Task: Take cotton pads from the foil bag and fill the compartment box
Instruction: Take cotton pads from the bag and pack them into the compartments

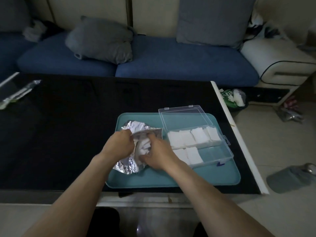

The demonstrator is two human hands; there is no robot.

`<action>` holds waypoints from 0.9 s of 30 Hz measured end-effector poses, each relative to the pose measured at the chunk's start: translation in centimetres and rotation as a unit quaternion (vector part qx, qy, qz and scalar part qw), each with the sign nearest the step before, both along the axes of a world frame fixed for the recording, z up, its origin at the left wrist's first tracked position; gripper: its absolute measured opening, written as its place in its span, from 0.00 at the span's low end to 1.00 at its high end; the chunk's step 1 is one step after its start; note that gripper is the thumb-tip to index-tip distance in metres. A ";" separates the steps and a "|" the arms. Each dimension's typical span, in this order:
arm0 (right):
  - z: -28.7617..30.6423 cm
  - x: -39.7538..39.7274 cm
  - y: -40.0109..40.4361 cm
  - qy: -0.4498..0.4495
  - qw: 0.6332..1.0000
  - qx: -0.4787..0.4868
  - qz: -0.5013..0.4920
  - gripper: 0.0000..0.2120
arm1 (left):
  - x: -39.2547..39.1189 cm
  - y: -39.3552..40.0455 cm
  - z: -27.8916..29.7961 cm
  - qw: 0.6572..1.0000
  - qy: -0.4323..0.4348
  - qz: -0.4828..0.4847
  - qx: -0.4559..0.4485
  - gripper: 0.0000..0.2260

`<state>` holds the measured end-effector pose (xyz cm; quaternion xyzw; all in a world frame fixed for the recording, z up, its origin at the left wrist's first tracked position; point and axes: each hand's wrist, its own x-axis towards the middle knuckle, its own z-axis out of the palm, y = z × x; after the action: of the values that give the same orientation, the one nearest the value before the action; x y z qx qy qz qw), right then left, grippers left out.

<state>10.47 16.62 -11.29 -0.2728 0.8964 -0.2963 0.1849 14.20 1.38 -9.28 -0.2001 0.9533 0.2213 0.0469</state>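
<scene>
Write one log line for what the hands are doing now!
left hand: holds foil bag open | right hand: reaching into bag | compartment box: partly filled, lid open

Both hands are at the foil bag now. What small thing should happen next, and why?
Probably the right hand should draw a few pads out of the bag, which the left hand holds open. The box beside it on the tray has its near right compartments bare.
</scene>
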 end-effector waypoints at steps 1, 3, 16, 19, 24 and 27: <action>-0.2 -0.1 -0.3 -0.014 1.000 -0.017 -0.018 0.32 | 0.0 -0.1 -0.1 1.000 0.003 -0.001 0.016 0.09; -0.5 -0.4 -0.9 -0.034 0.997 -0.056 -0.052 0.29 | 0.0 -0.5 0.1 0.998 0.016 0.004 0.054 0.09; -0.8 -1.4 -1.8 0.018 0.973 -0.140 -0.181 0.06 | 0.2 -0.3 0.5 0.996 -0.032 0.005 0.078 0.12; -0.5 -1.7 -1.4 0.024 0.974 -0.131 -0.182 0.05 | 0.3 0.5 0.4 0.999 0.017 0.027 0.040 0.19; 0.4 -1.3 -0.7 0.023 0.962 -0.181 -0.201 0.05 | -0.2 1.8 0.6 0.998 0.035 0.045 -0.024 0.13; 1.1 -1.3 0.1 0.025 0.952 -0.212 -0.220 0.05 | -0.3 1.9 1.0 0.997 0.026 0.051 -0.046 0.15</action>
<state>9.18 16.75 -10.21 -0.1094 0.8550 -0.5061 0.0308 13.94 3.27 -8.30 -0.2442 0.9520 0.1846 0.0013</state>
